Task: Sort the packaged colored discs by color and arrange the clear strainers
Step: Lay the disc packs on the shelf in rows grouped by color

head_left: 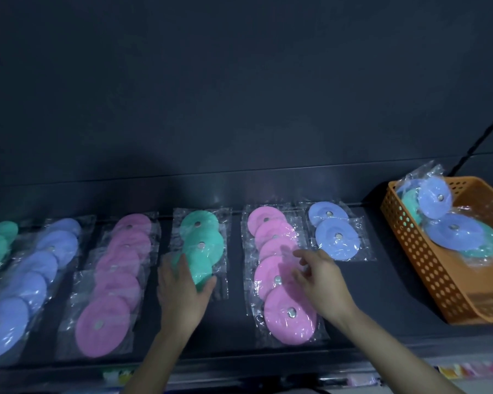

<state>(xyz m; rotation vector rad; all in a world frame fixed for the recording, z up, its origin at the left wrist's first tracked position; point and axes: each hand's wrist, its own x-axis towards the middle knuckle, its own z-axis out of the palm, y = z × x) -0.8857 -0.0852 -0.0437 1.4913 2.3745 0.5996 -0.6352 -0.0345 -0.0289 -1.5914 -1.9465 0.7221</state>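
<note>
Green disc (199, 273) lies under the left hand (182, 294), whose fingers press it flat at the near end of the three-disc green row; slide it square, overlapping evenly. Right hand (319, 282) hovers open over five pink discs (279, 268). Two blue discs (335, 233) follow; the orange basket (427, 280) holds perhaps five, blurred.
</note>
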